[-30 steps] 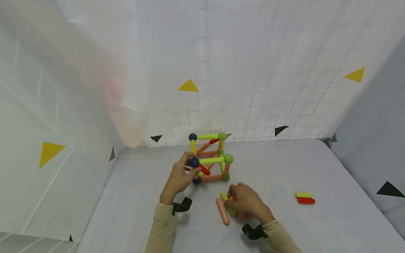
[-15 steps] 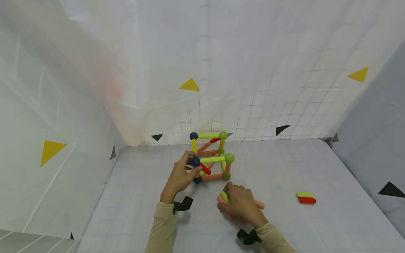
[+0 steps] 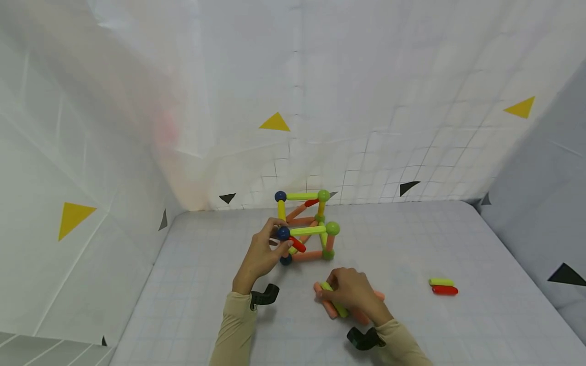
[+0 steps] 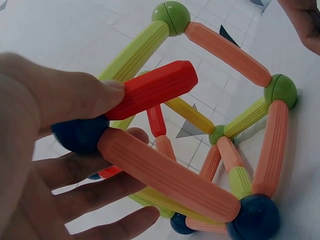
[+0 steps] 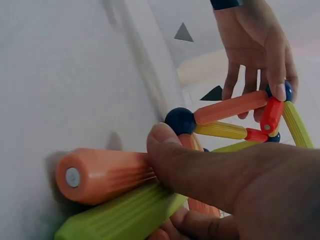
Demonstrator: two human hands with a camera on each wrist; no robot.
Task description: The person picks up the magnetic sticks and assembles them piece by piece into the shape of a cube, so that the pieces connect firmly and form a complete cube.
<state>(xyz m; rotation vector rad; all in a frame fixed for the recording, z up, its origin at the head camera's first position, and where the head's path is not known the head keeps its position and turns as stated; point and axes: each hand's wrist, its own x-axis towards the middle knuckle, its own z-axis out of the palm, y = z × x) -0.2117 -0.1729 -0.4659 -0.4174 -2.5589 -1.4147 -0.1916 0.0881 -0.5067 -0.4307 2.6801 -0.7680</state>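
Observation:
A frame of magnetic rods and balls stands on the table. My left hand (image 3: 262,256) is at its near left upper corner, pinching a short red rod (image 4: 157,90) where it meets a dark blue ball (image 3: 283,233). The red rod's other end sticks out free. In front of the frame, my right hand (image 3: 354,290) grips a yellow-green rod (image 5: 122,215) with thumb and fingers, and the thumb also lies against a salmon rod (image 5: 107,175) beside it. More salmon rods (image 3: 360,317) lie partly hidden under this hand.
A loose yellow-green rod (image 3: 441,281) and a red rod (image 3: 445,290) lie side by side at the right of the white table (image 3: 393,239). White sheeting (image 3: 220,101) with yellow and black triangles rises behind and at both sides.
The right hand has brought the yellow-green rod and a salmon rod together, side by side. Another salmon rod now shows to the right of that hand. The left hand keeps its hold.

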